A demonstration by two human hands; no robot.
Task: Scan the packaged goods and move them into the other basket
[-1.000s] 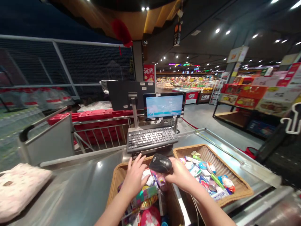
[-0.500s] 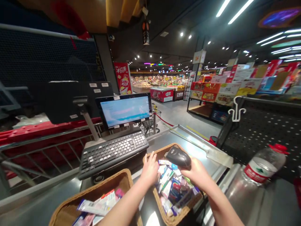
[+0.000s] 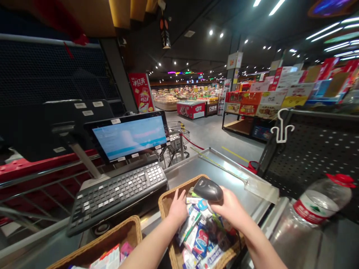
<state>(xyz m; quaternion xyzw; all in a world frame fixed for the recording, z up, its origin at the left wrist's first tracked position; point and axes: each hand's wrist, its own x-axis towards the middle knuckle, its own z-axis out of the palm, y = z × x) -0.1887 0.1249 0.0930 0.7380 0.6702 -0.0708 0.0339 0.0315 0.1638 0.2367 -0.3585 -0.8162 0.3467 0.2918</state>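
My right hand (image 3: 228, 207) grips a black barcode scanner (image 3: 208, 189), its head over the far part of a brown woven basket (image 3: 165, 203). A dark cable hangs below that hand. Inside the basket lie many small packets and tubes, among them a blue-and-red packet (image 3: 201, 239) and a white-and-blue box (image 3: 214, 256). My left hand (image 3: 178, 210) reaches over the basket's left side, fingers apart, beside a white packet (image 3: 193, 200); its thumb is hard to see. A second woven basket (image 3: 134, 226) with some packets stands at the lower left, partly behind my left forearm.
A black keyboard (image 3: 120, 192) and a lit monitor (image 3: 130, 134) stand to the left. On the right are a large plastic bottle (image 3: 319, 201) with a red cap and a black perforated panel (image 3: 322, 149) with a white hook (image 3: 282, 127). A metal counter (image 3: 193, 160) extends ahead.
My view has shifted, so the monitor and keyboard sit further left. My left fingers have moved from the basket's far left rim to inside it. The scanner stays in my right hand.
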